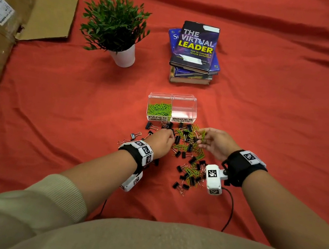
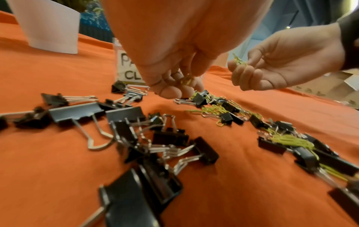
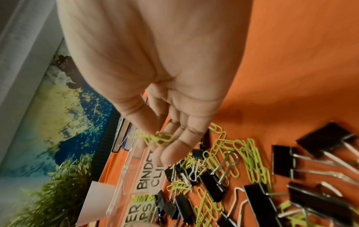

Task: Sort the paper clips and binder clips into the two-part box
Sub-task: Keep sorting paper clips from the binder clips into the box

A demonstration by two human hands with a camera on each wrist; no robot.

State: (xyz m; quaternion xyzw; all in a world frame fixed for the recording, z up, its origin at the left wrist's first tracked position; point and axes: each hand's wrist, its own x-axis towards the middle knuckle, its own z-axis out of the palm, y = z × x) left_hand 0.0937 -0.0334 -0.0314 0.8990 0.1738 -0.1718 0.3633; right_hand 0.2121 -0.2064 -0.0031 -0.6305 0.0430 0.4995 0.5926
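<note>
A clear two-part box [image 1: 173, 99] stands on the red cloth; its left part, labelled PAPER CLIPS, holds green paper clips [image 1: 159, 109], and the right part, labelled BINDER CLIPS, looks empty. In front of it lies a mixed pile of black binder clips [image 1: 186, 177] and green paper clips [image 1: 179, 146]. My left hand [image 1: 162, 142] reaches down into the pile, fingers curled round a few green paper clips [image 2: 187, 80]. My right hand [image 1: 212, 142] hovers over the pile, palm up, pinching green paper clips [image 3: 159, 138] between thumb and fingers.
A potted plant [image 1: 117, 28] in a white pot and a stack of books [image 1: 196, 53] stand behind the box. A large cardboard box [image 1: 3, 25] lines the left edge. More binder clips [image 2: 124, 132] lie left of the pile.
</note>
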